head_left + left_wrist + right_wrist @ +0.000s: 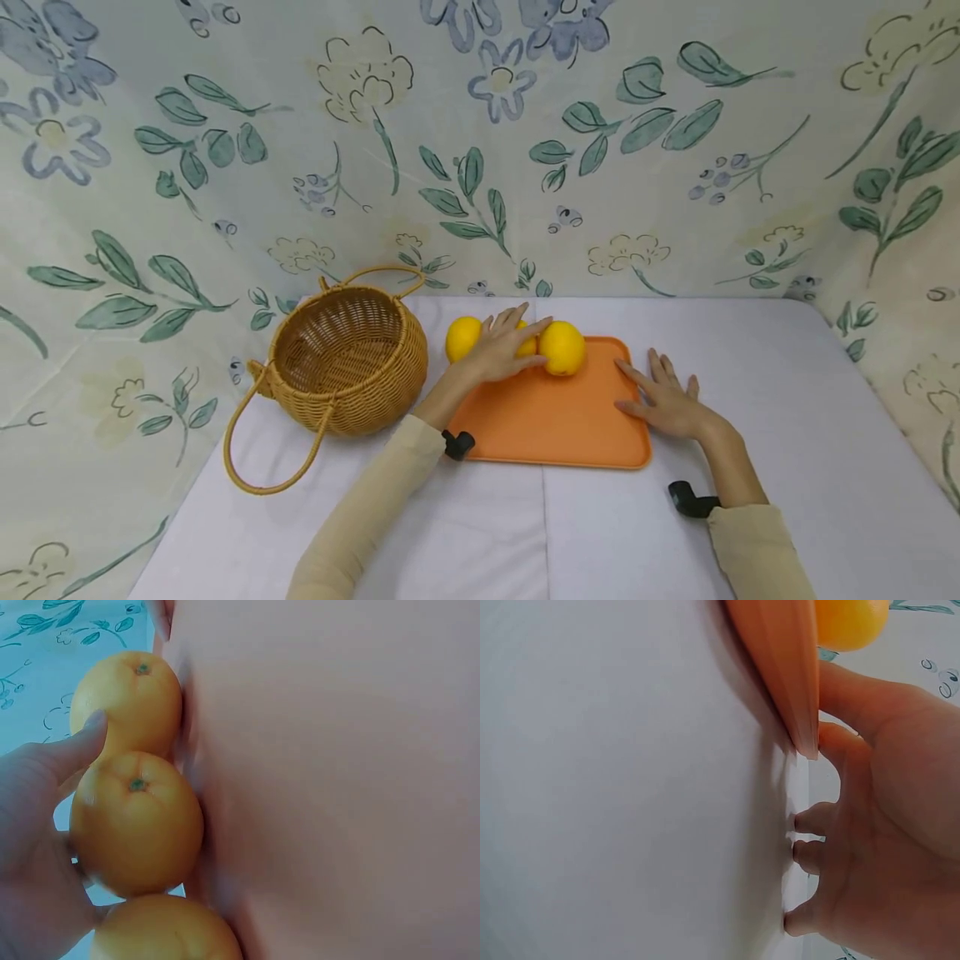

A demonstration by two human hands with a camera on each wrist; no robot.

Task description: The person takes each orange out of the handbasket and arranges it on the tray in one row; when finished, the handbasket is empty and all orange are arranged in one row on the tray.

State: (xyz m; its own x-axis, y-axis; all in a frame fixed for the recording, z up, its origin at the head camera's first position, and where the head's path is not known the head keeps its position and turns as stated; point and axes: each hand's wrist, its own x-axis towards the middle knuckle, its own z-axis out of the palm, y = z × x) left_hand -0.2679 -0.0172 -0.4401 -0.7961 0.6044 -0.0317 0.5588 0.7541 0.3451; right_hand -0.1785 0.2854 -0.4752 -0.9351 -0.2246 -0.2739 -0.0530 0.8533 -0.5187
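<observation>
Three oranges stand in a row along the far edge of the orange tray (555,417): a left orange (461,337), a middle orange (527,343) and a right orange (562,348). Over the middle one lies my left hand (498,348), its fingers extended and spread and partly covering that fruit. In the left wrist view, the thumb touches the row where the right orange (131,697) meets the middle orange (139,832); the other fingers are mostly hidden behind. My right hand (671,404) spreads its fingers at the tray's right edge, thumb and index finger touching the rim, other fingertips on the table.
Left of the tray stands a wicker basket (408,358) with its opening tilted toward me and one looped handle (240,467) hanging out over the table. A white cloth (600,533) covers the table. Floral fabric (480,183) hangs behind it.
</observation>
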